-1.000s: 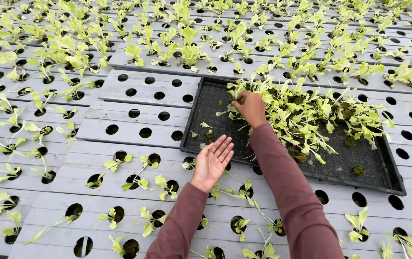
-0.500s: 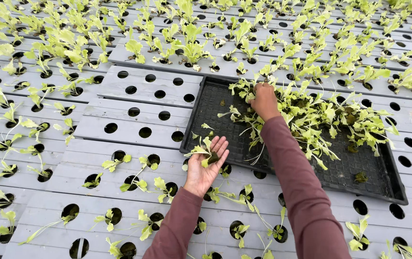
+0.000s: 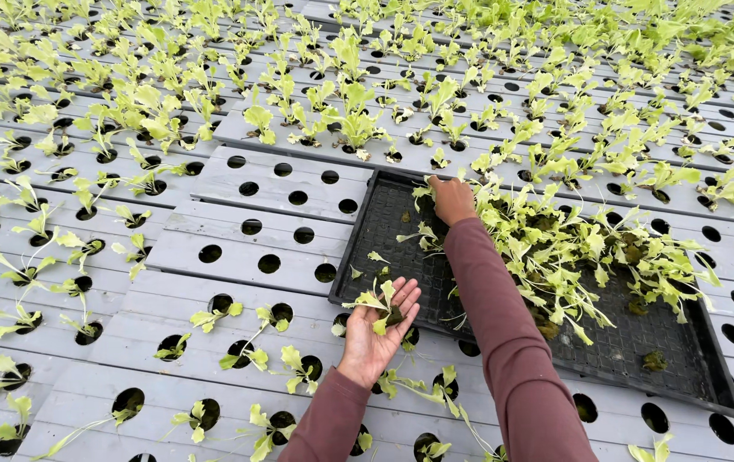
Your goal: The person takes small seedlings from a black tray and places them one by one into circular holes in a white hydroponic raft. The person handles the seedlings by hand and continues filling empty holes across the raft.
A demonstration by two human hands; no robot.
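Note:
My left hand [image 3: 375, 335] lies palm up over the grey perforated boards, just in front of the black tray [image 3: 384, 224], with a small lettuce seedling [image 3: 377, 304] resting on its fingers. My right hand [image 3: 451, 198] reaches into the tray's far left part. Its fingers are closed around seedlings at the edge of the loose pile [image 3: 585, 248] that fills the tray's middle and right. Both arms wear maroon sleeves.
Grey boards [image 3: 238, 244] with round holes cover the whole area. Holes near the tray's left are empty [image 3: 269, 263]; those nearer me hold small seedlings [image 3: 251, 351]. Denser green plants [image 3: 345, 115] fill the rows farther away and to the left.
A seedling now lies in my left palm, which was empty a second ago. My right hand has stayed at the pile's left edge in the tray.

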